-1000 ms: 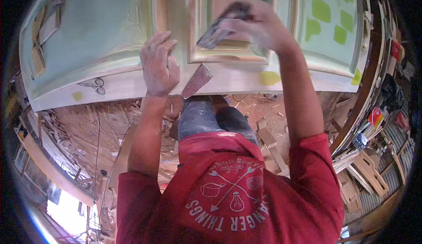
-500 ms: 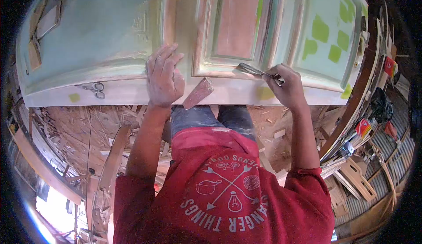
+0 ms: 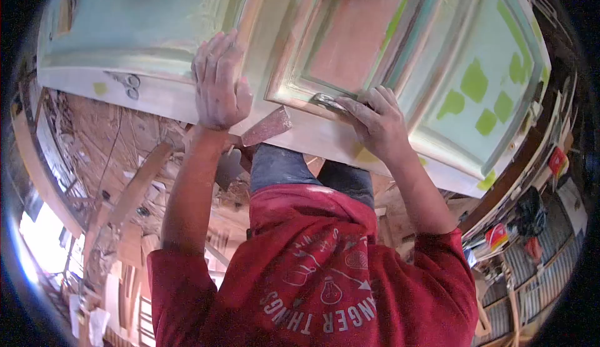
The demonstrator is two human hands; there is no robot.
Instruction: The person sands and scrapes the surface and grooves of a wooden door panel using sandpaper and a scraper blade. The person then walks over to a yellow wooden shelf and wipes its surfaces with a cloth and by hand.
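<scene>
Reddish strip (image 3: 269,127) lies at the door (image 3: 137,28) edge, beside the left hand (image 3: 219,87), laid flat, nothing visibly held. The right hand (image 3: 378,122) pinches a grey piece (image 3: 325,100) over the moulding (image 3: 285,89), apparently sanding; another stroke would call for even pressure.

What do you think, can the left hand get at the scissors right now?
Probably yes: the left hand looks empty, the scissors lie off to its left, and nothing appears to block the way.

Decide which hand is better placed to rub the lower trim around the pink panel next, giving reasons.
Probably the right hand: it pinches a grey strip at the lower trim. The left hand is palm-down on the door, off to one side, with nothing visible in its grip.
</scene>
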